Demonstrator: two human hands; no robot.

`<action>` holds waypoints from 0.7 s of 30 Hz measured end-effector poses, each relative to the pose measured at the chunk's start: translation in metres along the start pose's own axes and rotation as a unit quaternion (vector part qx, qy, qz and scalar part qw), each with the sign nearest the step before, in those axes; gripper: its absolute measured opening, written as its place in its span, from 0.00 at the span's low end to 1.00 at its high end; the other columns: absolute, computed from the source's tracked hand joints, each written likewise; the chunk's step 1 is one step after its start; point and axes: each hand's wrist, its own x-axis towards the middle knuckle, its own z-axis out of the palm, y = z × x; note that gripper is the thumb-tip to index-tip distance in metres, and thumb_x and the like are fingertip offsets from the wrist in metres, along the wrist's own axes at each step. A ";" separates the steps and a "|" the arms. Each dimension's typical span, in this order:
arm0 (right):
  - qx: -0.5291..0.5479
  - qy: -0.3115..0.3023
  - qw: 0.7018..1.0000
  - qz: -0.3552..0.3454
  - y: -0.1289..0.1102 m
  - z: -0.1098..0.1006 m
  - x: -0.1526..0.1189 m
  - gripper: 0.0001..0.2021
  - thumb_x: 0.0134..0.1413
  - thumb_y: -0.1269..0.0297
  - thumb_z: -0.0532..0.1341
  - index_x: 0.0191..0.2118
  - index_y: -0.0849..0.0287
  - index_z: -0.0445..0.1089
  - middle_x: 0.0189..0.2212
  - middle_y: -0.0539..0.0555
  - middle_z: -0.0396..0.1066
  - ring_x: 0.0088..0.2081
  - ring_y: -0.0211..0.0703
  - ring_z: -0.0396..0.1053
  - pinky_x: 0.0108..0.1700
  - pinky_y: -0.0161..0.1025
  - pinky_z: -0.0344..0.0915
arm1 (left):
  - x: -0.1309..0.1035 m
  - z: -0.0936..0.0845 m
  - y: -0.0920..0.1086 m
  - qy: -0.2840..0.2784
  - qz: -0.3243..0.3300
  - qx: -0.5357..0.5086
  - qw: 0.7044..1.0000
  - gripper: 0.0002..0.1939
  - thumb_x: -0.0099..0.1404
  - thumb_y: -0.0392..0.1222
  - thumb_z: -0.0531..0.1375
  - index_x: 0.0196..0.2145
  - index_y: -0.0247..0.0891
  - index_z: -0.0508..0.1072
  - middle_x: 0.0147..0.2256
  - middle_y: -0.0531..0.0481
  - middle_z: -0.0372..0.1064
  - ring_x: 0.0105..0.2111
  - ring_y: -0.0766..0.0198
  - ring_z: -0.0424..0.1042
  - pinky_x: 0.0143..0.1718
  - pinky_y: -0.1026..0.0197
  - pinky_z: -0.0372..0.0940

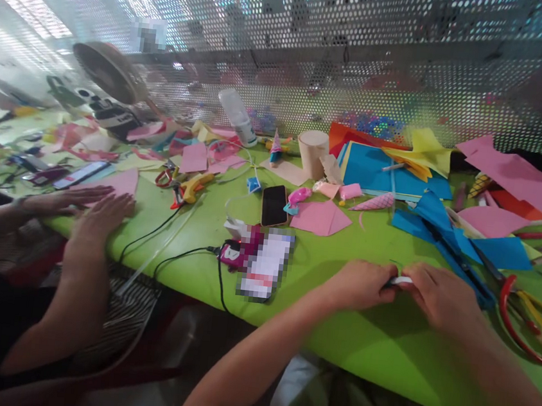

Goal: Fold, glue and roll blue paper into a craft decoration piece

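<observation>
Over the green table [329, 338], my left hand [364, 285] and my right hand [436, 294] are close together. A small white piece [401, 280] lies between them, pinched by the fingers of both. Its dark end is near my left fingertips; the rest is too small to make out. To the right lies a blue tool [461, 265], beside scissors with red and yellow handles [507, 299]. Folded blue paper [430, 207] sits behind my right hand. Pink paper [320, 218] rests on the table beyond my left hand.
A lit phone [267, 267], a dark phone [274, 206] and black cables lie left of my hands. Further left, a person's hands [100, 214] rest on pink paper. A yellow glue gun [195, 187], a cardboard roll [312, 152] and a bottle [238, 119] stand or lie behind.
</observation>
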 end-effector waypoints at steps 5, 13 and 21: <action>0.023 -0.026 0.995 0.090 -0.010 -0.004 0.002 0.24 0.81 0.48 0.48 0.33 0.53 0.67 0.25 0.53 0.72 0.27 0.47 0.69 0.32 0.44 0.54 | 0.004 0.007 0.002 0.042 0.010 0.066 0.997 0.14 0.79 0.50 0.54 0.53 0.39 0.71 0.41 0.42 0.83 0.41 0.48 0.84 0.47 0.49 0.73; 0.170 -0.064 0.964 0.196 -0.013 -0.012 0.008 0.26 0.79 0.45 0.49 0.29 0.51 0.67 0.21 0.51 0.71 0.23 0.46 0.69 0.26 0.42 0.56 | 0.009 0.011 0.006 0.041 0.025 0.076 0.996 0.14 0.80 0.47 0.54 0.53 0.36 0.70 0.42 0.41 0.83 0.42 0.49 0.84 0.51 0.48 0.72; 0.123 0.020 0.988 0.089 -0.002 -0.019 0.004 0.16 0.78 0.60 0.56 0.64 0.52 0.69 0.55 0.62 0.79 0.48 0.54 0.81 0.48 0.48 0.76 | 0.000 -0.005 -0.002 0.019 -0.028 -0.134 0.990 0.16 0.79 0.50 0.53 0.51 0.39 0.74 0.40 0.46 0.80 0.38 0.54 0.79 0.39 0.58 0.68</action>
